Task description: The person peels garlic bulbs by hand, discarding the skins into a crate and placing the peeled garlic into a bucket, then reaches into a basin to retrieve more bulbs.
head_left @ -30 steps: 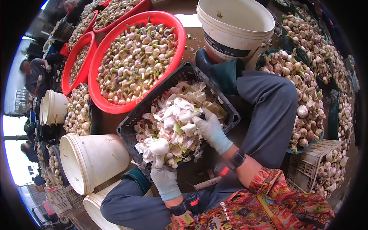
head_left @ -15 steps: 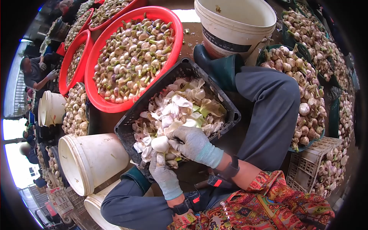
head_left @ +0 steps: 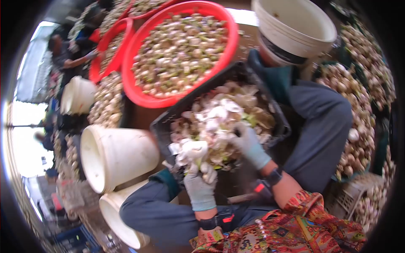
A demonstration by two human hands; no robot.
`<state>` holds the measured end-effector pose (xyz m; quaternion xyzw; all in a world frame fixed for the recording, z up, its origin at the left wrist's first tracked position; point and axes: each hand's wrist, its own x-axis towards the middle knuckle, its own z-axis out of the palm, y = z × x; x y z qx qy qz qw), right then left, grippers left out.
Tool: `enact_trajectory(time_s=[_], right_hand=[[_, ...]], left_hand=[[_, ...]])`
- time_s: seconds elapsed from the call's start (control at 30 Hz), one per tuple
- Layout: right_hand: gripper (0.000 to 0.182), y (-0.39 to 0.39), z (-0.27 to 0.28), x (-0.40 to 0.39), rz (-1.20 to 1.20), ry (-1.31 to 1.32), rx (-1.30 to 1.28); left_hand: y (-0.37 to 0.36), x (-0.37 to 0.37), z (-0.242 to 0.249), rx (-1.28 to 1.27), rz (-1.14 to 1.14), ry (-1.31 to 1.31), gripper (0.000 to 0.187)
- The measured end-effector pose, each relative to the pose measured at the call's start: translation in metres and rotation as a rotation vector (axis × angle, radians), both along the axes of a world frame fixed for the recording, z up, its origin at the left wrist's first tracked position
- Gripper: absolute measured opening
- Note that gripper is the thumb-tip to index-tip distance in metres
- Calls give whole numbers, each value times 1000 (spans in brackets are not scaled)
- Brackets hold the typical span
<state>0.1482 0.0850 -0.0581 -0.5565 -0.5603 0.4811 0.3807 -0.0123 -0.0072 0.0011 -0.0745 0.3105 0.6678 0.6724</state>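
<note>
My left hand (head_left: pixel 200 192), in a grey glove with a pale blue cuff, is closed round the stem of a garlic bulb (head_left: pixel 195 149). The white bulb points upward at the near edge of a black crate (head_left: pixel 162 126). Inside the crate lies a heap of garlic skins (head_left: pixel 219 114), white and purplish with some green leaf pieces. My right hand (head_left: pixel 249 145), gloved alike, is over the heap, to the right of the bulb and apart from it. Its fingers look curled but are blurred, so whether a skin is between them does not show.
A red basin (head_left: pixel 128 80) full of trimmed garlic stands beyond the crate. White buckets stand at the left (head_left: pixel 130 156) and at the far right (head_left: pixel 261 38). Garlic with stems (head_left: pixel 352 114) fills baskets on the right. Another person (head_left: pixel 63 55) works at the far left.
My right hand has moved away from the bulb, rightward over the heap of skins. My left hand still holds the garlic bulb. The whole view has shifted, with everything now further right.
</note>
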Motion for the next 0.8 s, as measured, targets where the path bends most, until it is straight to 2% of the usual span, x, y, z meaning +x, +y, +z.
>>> enact_trajectory(time_s=[0.1, 0.13, 0.17, 0.2, 0.23, 0.27, 0.33, 0.4, 0.43, 0.47, 0.5, 0.6, 0.67, 0.7, 0.73, 0.8], right_hand=[[14, 1, 14, -1, 26, 88, -135], [14, 0, 10, -4, 24, 115, -141], [13, -1, 22, -3, 43, 82, -110], [13, -3, 34, -2, 49, 41, -83], [13, -5, 27, -1, 81, -23, 15], [14, -7, 26, -4, 111, 95, -27], [19, -7, 32, -9, 194, -7, -89], [23, -8, 22, -13, 215, -123, 9], [23, -8, 14, -11, 223, -136, 17], [23, -8, 10, -8, 217, -158, 4], [22, -5, 8, -6, 222, -131, -47], [21, 4, 7, -1, 228, -20, -241], [22, 18, 21, -1, 265, -92, -320], [24, 16, 14, -3, 280, -95, -312], [28, 17, 8, -5, 296, -96, -307], [26, 31, 11, -6, 302, -84, -395]], left_hand=[[9, -23, 39, 15, 167, -75, 17], [12, -43, 49, 38, 241, -38, 15], [14, -76, 51, 168, 226, -52, 12], [27, -96, 78, 181, 340, -27, 10], [32, -144, 80, 409, 298, 9, 34], [43, -174, 88, 533, 467, 76, 46], [88, -160, 129, 447, 734, 202, 51], [138, -193, 106, 388, 456, 482, 55], [174, -193, 96, 419, 212, 689, 46], [201, -189, 81, 188, 161, 872, 35], [230, -181, 69, 67, 18, 914, 30], [300, -180, 18, -305, -345, 1242, 32], [344, -201, -27, -489, -503, 1409, 33], [362, -222, -53, -487, -559, 1401, 43], [375, -232, -70, -496, -571, 1398, 43], [396, -246, -100, -530, -1056, 1660, 54]])
